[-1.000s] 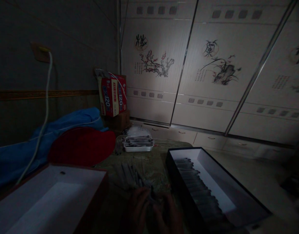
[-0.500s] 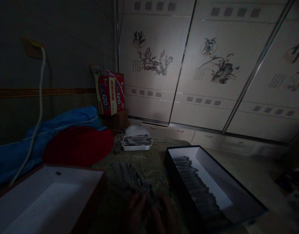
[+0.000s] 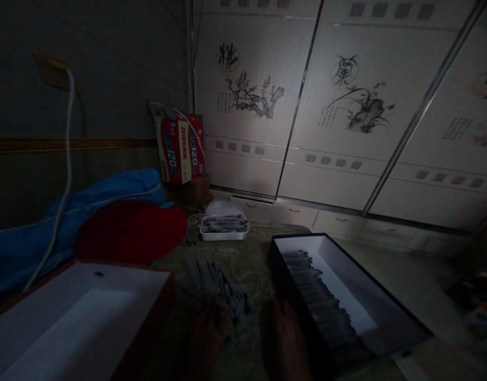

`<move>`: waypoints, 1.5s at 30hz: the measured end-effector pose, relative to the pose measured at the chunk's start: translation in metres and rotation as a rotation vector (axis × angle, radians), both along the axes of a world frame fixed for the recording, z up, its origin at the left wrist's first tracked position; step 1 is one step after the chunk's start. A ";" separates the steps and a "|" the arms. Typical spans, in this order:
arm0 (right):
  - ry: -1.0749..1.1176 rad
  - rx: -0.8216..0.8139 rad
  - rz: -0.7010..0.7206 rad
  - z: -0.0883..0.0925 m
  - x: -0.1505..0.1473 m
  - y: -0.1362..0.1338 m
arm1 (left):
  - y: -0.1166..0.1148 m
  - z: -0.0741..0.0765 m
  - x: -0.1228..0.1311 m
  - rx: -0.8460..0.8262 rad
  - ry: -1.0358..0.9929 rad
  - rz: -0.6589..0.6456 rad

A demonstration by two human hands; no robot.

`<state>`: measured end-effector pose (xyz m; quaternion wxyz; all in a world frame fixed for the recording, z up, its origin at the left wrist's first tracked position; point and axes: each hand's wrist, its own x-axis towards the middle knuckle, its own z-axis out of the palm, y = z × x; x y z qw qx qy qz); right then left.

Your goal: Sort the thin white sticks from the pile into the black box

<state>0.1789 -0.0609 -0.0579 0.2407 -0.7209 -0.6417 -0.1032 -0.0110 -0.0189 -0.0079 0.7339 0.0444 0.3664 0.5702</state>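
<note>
Grey sticks (image 3: pixel 205 275) piled loosely on the table (image 3: pixel 243 255)
Left hand (image 3: pixel 211 321) right by them, right hand (image 3: pixel 287 330) beside the black box (image 3: pixel 366 286); too dark to tell how open either is or if it's gripping anything.

Ahead of the left grip (image 3: pixel 211 320), the slender sticks (image 3: pixel 207 278) look grey; right of the right grip (image 3: pixel 288 333), a black box (image 3: pixel 362 286) shows white inside; beyond both, pale doors (image 3: pixel 334 185) bear red-and-black plant motifs.
</note>
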 end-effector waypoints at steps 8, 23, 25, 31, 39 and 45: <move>-0.007 0.079 0.002 -0.010 -0.001 0.000 | 0.001 -0.010 0.002 0.088 0.122 0.097; 0.875 0.109 0.296 0.037 -0.019 0.001 | 0.001 -0.015 0.015 0.158 0.177 -0.008; 0.985 0.108 0.312 0.044 -0.027 -0.003 | 0.000 -0.015 0.016 0.194 0.202 -0.022; 0.987 0.153 0.308 0.051 -0.042 -0.010 | -0.004 -0.012 0.014 0.262 0.226 -0.068; 0.976 0.173 0.317 0.053 -0.043 -0.010 | -0.005 -0.014 0.016 0.275 0.234 -0.078; 0.977 0.160 0.336 0.050 -0.041 -0.008 | -0.004 -0.013 0.017 0.283 0.280 -0.061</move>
